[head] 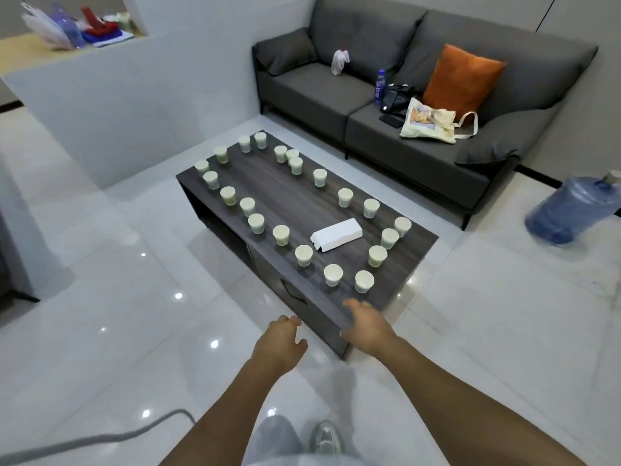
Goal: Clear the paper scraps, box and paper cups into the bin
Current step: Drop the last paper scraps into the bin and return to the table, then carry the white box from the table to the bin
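Nearest me, at six o'clock, a pale trouser leg and my grey shoe (325, 436) stand on glossy white floor tiles (100, 331) that throw back small round points of light. A soft grey cable (100, 438) curves across them at seven o'clock.

Both bare forearms reach toward twelve. My left hand (280, 341) hangs over the tiles just short of the table's near corner, fingers loosely bent and a little apart, holding nothing. My right hand (368, 322) hovers at the table's near edge, fingers relaxed and slightly spread, thumb out to the side; I cannot tell whether it touches the wood.

The coffee table (268, 196) is a low, long rectangle of dark grey wood grain, running off toward eleven o'clock. The paper cups (333, 275) stand upright on it, small tapered cylinders, cream-white and matte, strung in a loose ring round the tabletop's rim. Inside that ring, toward the near end, the box (336, 234) lies flat: a white, smooth, oblong carton, well apart from my hands.

Beyond, at one o'clock, a charcoal fabric sofa (319, 92) carries a square orange cushion (465, 77), a limp cream tote bag (428, 124) and a blue-labelled plastic bottle (379, 87). At three o'clock a translucent blue water jug (571, 213) sits tilted, blurred.
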Demonstrator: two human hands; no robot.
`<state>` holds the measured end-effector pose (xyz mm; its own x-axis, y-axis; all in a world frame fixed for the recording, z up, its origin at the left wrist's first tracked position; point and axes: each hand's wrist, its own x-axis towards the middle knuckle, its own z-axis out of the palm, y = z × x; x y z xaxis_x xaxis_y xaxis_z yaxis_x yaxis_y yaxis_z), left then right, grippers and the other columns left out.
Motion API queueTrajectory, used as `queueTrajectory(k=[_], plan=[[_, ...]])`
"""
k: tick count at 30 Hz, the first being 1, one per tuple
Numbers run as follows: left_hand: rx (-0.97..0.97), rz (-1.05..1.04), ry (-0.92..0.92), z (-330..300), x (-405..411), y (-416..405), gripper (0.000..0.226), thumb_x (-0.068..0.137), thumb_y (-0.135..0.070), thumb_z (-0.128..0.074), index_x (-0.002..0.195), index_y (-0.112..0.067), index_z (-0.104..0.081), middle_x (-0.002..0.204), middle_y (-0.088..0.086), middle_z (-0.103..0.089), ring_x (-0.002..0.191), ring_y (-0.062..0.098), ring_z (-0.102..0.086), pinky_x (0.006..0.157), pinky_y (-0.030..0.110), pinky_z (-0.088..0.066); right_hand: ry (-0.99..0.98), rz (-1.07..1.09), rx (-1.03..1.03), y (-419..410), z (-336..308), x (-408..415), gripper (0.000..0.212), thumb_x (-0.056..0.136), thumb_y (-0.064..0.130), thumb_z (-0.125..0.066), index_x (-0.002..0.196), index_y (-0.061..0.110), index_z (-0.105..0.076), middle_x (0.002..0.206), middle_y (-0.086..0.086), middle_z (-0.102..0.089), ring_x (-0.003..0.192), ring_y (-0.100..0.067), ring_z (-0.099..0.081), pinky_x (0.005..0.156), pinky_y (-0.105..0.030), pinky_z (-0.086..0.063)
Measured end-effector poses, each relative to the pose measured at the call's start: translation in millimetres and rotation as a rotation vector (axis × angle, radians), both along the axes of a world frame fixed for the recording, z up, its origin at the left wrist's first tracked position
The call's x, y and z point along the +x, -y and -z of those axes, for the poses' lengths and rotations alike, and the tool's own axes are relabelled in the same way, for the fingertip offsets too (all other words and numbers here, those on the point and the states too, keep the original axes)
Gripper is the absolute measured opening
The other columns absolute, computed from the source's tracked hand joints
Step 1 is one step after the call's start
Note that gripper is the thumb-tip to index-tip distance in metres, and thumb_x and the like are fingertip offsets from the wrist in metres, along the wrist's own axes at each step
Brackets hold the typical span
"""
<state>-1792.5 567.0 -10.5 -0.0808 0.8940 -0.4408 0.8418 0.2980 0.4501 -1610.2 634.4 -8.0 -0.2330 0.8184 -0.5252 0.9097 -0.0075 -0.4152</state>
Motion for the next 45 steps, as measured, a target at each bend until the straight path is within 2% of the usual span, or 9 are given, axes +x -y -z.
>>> queueTrajectory(k=[3,7,9,14,21,24,31,37,45], plan=[[-0.015,0.023,-0.007,3.7,-16.7,-50.9,0.047,0.095,-0.031,-0.052,0.138,-0.016,-0.044,0.135,0.005,-0.049,0.122,0.022,-0.049,0.100,0.030,-0.044,0.010,0.002,-0.016,-47.8,4.4,-12.9,0.064,0.087,0.026,-0.066,0.143,0.024,-0.034,0.138,-0.008,-0.041,0.128,-0.028,-0.044,0.102,-0.039,-0.043],[-0.026,0.078,-0.017,13.6,-44.7,-126.8,0.037,0.092,-0.027,-0.054,0.127,-0.016,-0.053,0.123,0.007,-0.055,0.112,0.023,-0.053,0.093,0.030,-0.046,0.025,0.047,-0.020,-112.1,19.1,-35.1,0.056,0.087,0.019,-0.062,0.137,0.022,-0.038,0.129,-0.009,-0.045,0.119,-0.028,-0.047,0.094,-0.040,-0.047],[-0.027,0.097,-0.016,19.8,-61.0,-170.9,0.033,0.090,-0.026,-0.056,0.122,-0.017,-0.056,0.121,0.007,-0.057,0.109,0.022,-0.055,0.092,0.030,-0.047,0.014,0.088,-0.029,-146.9,29.3,-49.7,0.057,0.085,0.019,-0.063,0.137,0.020,-0.039,0.130,-0.010,-0.046,0.118,-0.029,-0.049,0.096,-0.040,-0.046],[-0.068,0.208,-0.061,32.0,-102.5,-281.0,0.038,0.091,-0.026,-0.054,0.126,-0.011,-0.053,0.128,0.010,-0.052,0.114,0.026,-0.053,0.095,0.036,-0.046,-0.009,0.204,-0.068,-233.2,49.6,-98.2,0.061,0.087,0.024,-0.063,0.141,0.018,-0.036,0.133,-0.011,-0.044,0.123,-0.032,-0.047,0.099,-0.041,-0.043],[-0.166,0.324,-0.070,42.6,-131.7,-402.3,0.029,0.089,-0.021,-0.052,0.115,-0.009,-0.056,0.119,0.009,-0.055,0.107,0.027,-0.055,0.091,0.037,-0.048,-0.051,0.401,-0.114,-320.7,61.5,-142.8,0.053,0.087,0.023,-0.060,0.135,0.020,-0.039,0.127,-0.009,-0.045,0.117,-0.032,-0.049,0.089,-0.039,-0.046],[-0.179,0.381,-0.070,53.1,-126.6,-438.1,0.027,0.089,-0.023,-0.053,0.113,-0.010,-0.056,0.119,0.008,-0.055,0.107,0.027,-0.055,0.090,0.039,-0.048,-0.043,0.464,-0.144,-347.4,69.8,-141.4,0.054,0.087,0.023,-0.059,0.136,0.020,-0.037,0.130,-0.009,-0.044,0.119,-0.032,-0.046,0.091,-0.040,-0.047],[-0.195,0.398,-0.071,87.9,-114.2,-496.5,0.036,0.092,-0.028,-0.055,0.125,-0.013,-0.052,0.128,0.006,-0.052,0.116,0.025,-0.052,0.093,0.038,-0.046,-0.052,0.637,-0.214,-395.1,103.8,-132.9,0.056,0.089,0.025,-0.059,0.140,0.022,-0.034,0.134,-0.009,-0.044,0.123,-0.032,-0.045,0.094,-0.041,-0.048],[-0.239,0.515,-0.107,122.1,-117.1,-539.5,0.041,0.093,-0.027,-0.054,0.131,-0.013,-0.048,0.133,0.008,-0.046,0.121,0.026,-0.046,0.099,0.041,-0.043,-0.057,0.772,-0.247,-430.9,130.8,-133.5,0.057,0.088,0.020,-0.058,0.140,0.019,-0.035,0.136,-0.011,-0.044,0.122,-0.034,-0.046,0.093,-0.042,-0.049],[-0.269,0.670,-0.089,190.4,-126.5,-614.3,0.036,0.092,-0.023,-0.054,0.125,-0.010,-0.053,0.129,0.009,-0.049,0.119,0.028,-0.047,0.097,0.044,-0.045,0.026,1.039,-0.303,-471.1,199.1,-151.7,0.056,0.091,0.025,-0.059,0.140,0.018,-0.034,0.134,-0.013,-0.043,0.122,-0.035,-0.043,0.094,-0.044,-0.048]])
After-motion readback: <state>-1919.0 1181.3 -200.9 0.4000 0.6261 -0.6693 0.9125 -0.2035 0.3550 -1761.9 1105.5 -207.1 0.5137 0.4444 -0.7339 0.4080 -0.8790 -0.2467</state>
